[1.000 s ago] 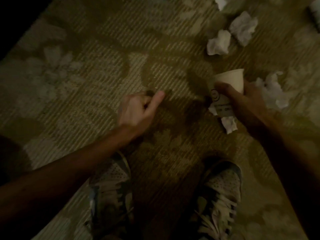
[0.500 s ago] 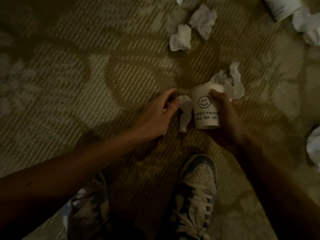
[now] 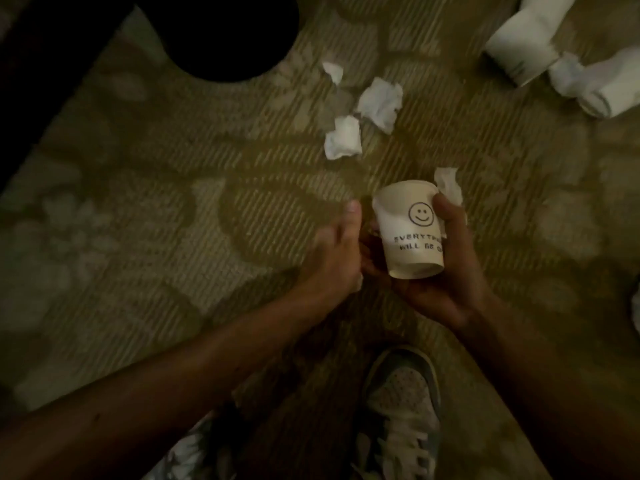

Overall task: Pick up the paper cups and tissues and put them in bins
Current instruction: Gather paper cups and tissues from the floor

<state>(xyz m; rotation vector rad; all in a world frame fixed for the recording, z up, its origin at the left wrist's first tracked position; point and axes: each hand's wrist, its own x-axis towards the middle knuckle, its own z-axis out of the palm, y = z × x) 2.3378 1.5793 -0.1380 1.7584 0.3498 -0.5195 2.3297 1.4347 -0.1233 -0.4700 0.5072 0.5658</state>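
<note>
My right hand (image 3: pixel 446 271) grips a white paper cup (image 3: pixel 410 233) printed with a smiley face, held above the carpet. A crumpled tissue (image 3: pixel 449 185) pokes up just behind the cup by my thumb. My left hand (image 3: pixel 337 252) is closed right beside the cup, and a bit of white tissue (image 3: pixel 358 283) shows at its heel. More crumpled tissues lie on the carpet further out: one (image 3: pixel 343 138), a bigger one (image 3: pixel 381 103), and a small scrap (image 3: pixel 333 71). Two paper cups lie on their sides at top right, one (image 3: pixel 519 39) and another (image 3: pixel 609 83), with a tissue (image 3: pixel 568 74) between them.
A dark round object (image 3: pixel 228 32) sits at the top left, next to a black unlit area (image 3: pixel 41 64). My two sneakers, one (image 3: pixel 401 410) and the other (image 3: pixel 194 452), stand on the patterned carpet (image 3: pixel 173 220) below my hands. Another white scrap (image 3: pixel 635 310) shows at the right edge.
The view has shifted, bringing the dark round object into sight. My left hand, which pinched a tissue beside the cup, has closed up against it; the right hand keeps holding the cup.
</note>
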